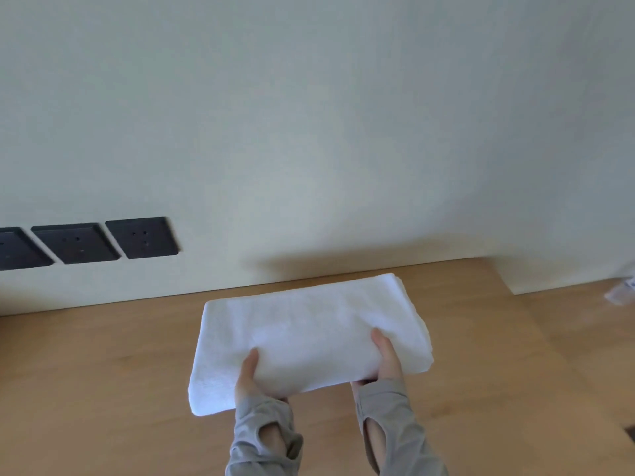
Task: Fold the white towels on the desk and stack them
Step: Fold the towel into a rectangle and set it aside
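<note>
Your grey thumb-hole sleeves [261, 438] are filling the bottom of the view. At far left, three dark square wall sockets [141, 237] are sitting just above the light wooden desk [103, 389]. Your left hand [249, 376] is gripping the near edge of the folded white terry towel [309, 324], thumb lying on top and fingers tucked underneath, out of sight. The towel is lying between you and the wall, and you cannot tell whether its far side is resting on the desk. Your right hand [386, 359] is clamping the same edge in the same way. Beyond it, loose layers are showing at the towel's right end. They are looking likely to slide apart if you tilt or drop that end, leaving a crooked stack. A small blurred white object [622, 290] is sitting at the far right. No container is showing.
</note>
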